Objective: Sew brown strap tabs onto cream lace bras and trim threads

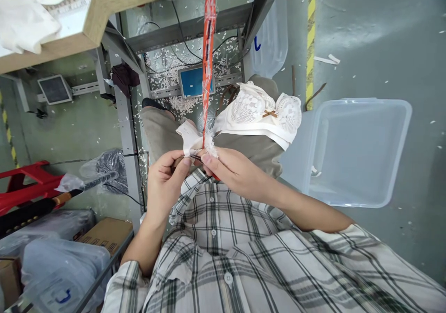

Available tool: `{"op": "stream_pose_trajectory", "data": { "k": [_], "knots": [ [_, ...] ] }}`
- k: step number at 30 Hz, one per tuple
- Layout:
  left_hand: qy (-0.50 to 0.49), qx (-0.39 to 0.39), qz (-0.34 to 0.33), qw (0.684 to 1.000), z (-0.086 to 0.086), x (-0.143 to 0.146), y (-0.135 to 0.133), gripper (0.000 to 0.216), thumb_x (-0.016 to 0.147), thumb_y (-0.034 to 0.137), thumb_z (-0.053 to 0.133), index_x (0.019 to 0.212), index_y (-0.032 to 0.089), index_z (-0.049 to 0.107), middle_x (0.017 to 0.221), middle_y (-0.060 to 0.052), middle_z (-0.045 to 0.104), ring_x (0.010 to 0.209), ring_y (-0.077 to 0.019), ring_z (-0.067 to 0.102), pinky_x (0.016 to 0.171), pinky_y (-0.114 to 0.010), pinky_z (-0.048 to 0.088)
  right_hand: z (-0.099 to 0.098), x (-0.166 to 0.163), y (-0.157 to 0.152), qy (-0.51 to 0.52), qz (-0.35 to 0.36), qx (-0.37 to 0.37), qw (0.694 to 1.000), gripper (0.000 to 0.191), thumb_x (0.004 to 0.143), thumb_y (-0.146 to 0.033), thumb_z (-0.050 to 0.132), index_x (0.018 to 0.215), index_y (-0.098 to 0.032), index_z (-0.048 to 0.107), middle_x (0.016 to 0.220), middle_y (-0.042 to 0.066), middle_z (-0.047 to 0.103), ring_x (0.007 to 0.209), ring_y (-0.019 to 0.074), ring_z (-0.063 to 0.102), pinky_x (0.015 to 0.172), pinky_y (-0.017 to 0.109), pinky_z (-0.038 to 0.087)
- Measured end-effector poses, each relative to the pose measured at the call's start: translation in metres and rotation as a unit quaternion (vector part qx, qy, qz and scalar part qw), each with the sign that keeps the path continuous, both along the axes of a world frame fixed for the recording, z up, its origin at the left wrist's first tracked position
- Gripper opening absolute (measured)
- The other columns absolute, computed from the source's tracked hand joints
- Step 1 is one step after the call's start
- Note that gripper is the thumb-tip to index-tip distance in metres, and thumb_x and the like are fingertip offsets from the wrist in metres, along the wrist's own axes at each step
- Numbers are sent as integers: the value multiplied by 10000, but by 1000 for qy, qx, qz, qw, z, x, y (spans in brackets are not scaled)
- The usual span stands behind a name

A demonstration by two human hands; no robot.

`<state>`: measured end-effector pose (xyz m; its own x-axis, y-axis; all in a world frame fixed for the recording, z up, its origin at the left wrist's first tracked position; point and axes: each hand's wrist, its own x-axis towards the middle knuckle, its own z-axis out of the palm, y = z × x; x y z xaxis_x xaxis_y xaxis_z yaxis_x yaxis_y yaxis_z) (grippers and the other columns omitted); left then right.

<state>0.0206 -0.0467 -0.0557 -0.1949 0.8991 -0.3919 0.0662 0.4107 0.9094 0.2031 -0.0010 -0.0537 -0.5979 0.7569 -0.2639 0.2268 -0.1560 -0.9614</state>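
A cream lace bra point(259, 113) lies across my lap, its near end pulled toward my chest. My left hand point(166, 183) is closed, pinching a thin dark tool and the near edge of the cream fabric point(190, 141). My right hand point(233, 169) is closed too, fingers pinched on the same bit of fabric right beside the left. An orange-red cord point(208, 57) hangs down from the table above and ends between my fingertips. What exactly the dark tool is, I cannot make out.
A clear plastic bin point(358, 153) stands on the floor at right. A wooden-edged table point(101, 11) with white cloth is overhead at left, on a grey metal frame point(127, 132). White scraps litter the floor. Red stool, bags and cardboard boxes sit at left.
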Motion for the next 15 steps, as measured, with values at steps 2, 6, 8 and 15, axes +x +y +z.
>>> {"op": "stream_pose_trajectory", "data": {
  "k": [2, 6, 8, 15],
  "knots": [
    [-5, 2, 4, 1000, -1, 1, 0, 173, 865, 327, 751, 987, 204, 766, 721, 16, 667, 635, -93, 554, 606, -194, 469, -1, 0, 0, 0, -1, 10, 1000, 400, 1086, -426, 312, 778, -210, 449, 747, -12, 511, 721, 134, 467, 704, 276, 350],
    [-7, 6, 5, 1000, -2, 1, 0, 156, 875, 317, 738, 988, 213, 766, 713, 20, 666, 613, -88, 523, 588, -188, 450, -2, 0, 0, -7, -3, 23, 1000, 405, 1083, -422, 315, 762, -211, 445, 739, -8, 518, 720, 138, 473, 711, 277, 352],
    [1, 6, 1, 1000, -1, 2, 0, 154, 877, 317, 734, 987, 214, 766, 713, 17, 662, 626, -96, 540, 606, -195, 461, -3, 0, -1, -9, -1, 29, 1000, 404, 1083, -416, 313, 761, -211, 447, 737, -8, 518, 717, 137, 473, 707, 276, 348],
    [81, 25, -40, 996, 0, 0, 0, 153, 896, 328, 705, 961, 202, 763, 695, 6, 623, 639, -118, 555, 629, -215, 471, -5, -2, 2, -60, 10, 33, 998, 392, 1076, -402, 314, 750, -210, 417, 705, -12, 488, 670, 134, 430, 662, 284, 302]
  ]
}}
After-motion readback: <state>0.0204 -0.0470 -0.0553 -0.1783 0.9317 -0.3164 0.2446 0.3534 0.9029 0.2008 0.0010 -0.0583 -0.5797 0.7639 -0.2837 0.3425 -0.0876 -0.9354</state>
